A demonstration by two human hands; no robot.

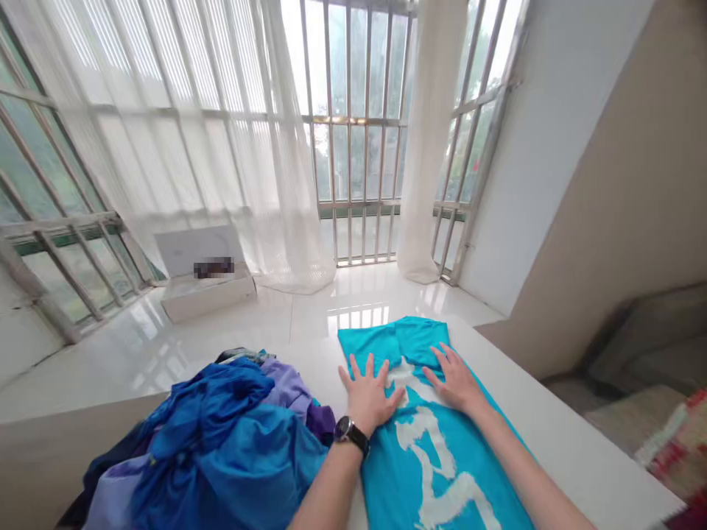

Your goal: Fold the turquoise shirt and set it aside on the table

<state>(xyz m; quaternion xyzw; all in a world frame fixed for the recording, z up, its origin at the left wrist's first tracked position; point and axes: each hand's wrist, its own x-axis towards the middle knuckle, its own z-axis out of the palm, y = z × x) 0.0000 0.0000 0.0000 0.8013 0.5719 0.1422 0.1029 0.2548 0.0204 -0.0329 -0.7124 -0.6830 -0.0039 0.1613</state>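
A turquoise T-shirt (389, 471) with a large white print lies flat on the white table (574, 434), its upper part folded over. My left hand (370, 394) presses palm down on the shirt with fingers spread, and a black wristwatch (350, 434) sits on that wrist. My right hand (450, 379) rests flat on the shirt too, close to the folded part. Neither hand grips anything. Just left of my left arm is a heap of blue and purple clothes (221, 434).
Beyond the table, a white box (207, 294) stands on the glossy tiled floor (331, 309). Sheer white curtains (166, 147) hang over barred windows behind it. A beige wall (607, 184) rises at right, with a red patterned cloth (677, 442) at the lower right edge.
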